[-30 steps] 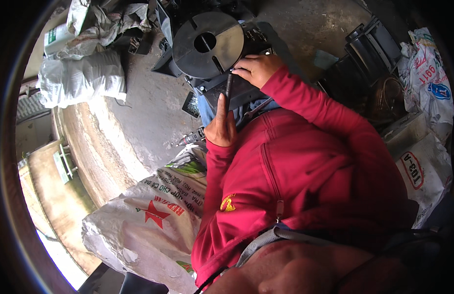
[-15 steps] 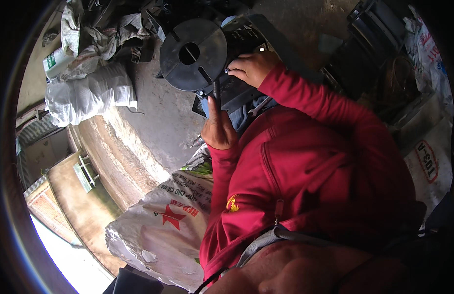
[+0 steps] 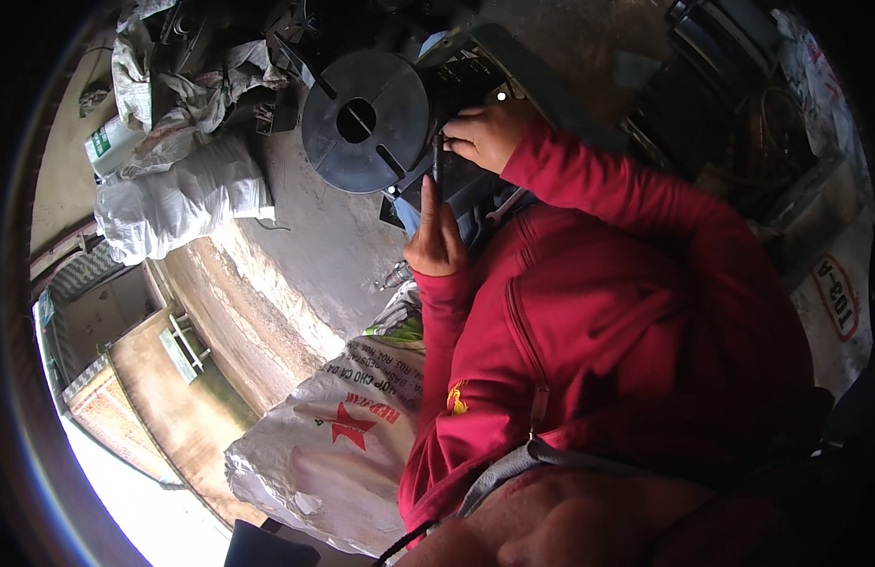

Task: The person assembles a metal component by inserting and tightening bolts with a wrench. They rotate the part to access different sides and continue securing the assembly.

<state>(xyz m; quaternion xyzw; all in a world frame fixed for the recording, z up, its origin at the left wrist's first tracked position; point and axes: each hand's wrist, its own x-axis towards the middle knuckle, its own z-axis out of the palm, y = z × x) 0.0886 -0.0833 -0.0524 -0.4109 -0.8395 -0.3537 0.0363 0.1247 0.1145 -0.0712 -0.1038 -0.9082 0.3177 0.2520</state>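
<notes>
My left hand [image 3: 436,248] grips a slim dark rod [image 3: 437,170] that stands up from my fingers, one finger or the thumb stretched along it. The fingers of my right hand [image 3: 489,135] are pinched together at the rod's upper end; whatever small thing they hold is hidden. Just left of both hands sits a dark grey round plate [image 3: 395,90] with a centre hole and several slots cut in from its rim. Beneath my hands lies dark machinery, mostly in shadow. A spanner [image 3: 504,205] rests close to my jacket.
A white plastic bundle [image 3: 187,198] lies to the left on the grey floor [image 3: 315,246]. At my lower left stands a large white sack [image 3: 315,454] with a red star. Dark curved metal parts [image 3: 716,57] and another white sack [image 3: 839,302] are on the right.
The rod in my left hand has come up and to the right, so its upper end now meets my right fingertips. The view has shifted slightly.
</notes>
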